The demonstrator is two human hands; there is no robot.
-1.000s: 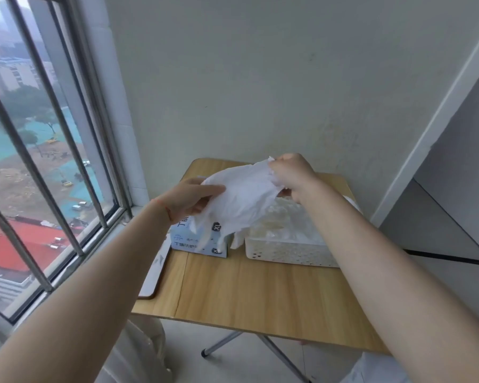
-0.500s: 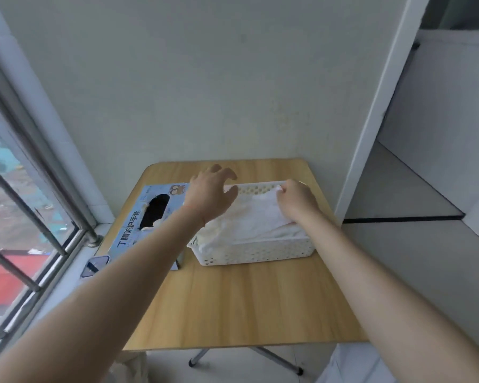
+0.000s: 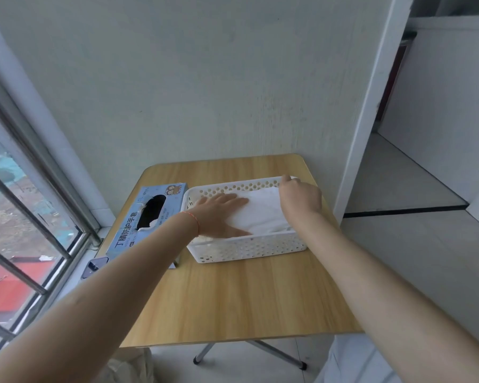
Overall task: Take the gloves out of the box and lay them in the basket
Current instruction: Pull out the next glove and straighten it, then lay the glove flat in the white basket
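A white perforated basket (image 3: 246, 248) stands on the wooden table (image 3: 241, 297), with a white glove (image 3: 260, 214) lying flat on the pile inside it. My left hand (image 3: 219, 214) presses flat on the glove's left part, fingers straight. At the glove's far right corner my right hand (image 3: 300, 196) has its fingers curled; whether they pinch the glove is hidden. To the left of the basket lies the blue glove box (image 3: 147, 221), its dark oval opening facing up with a bit of white glove showing.
A dark phone (image 3: 93, 266) lies at the table's left edge beside the box. A barred window (image 3: 25, 217) runs along the left, and a wall stands behind the table. On the right, a doorway opens onto tiled floor (image 3: 426, 244).
The glove was held up between both hands, then lowered into the basket. My left hand has come down flat onto it, and my right hand has moved to the basket's far right corner.
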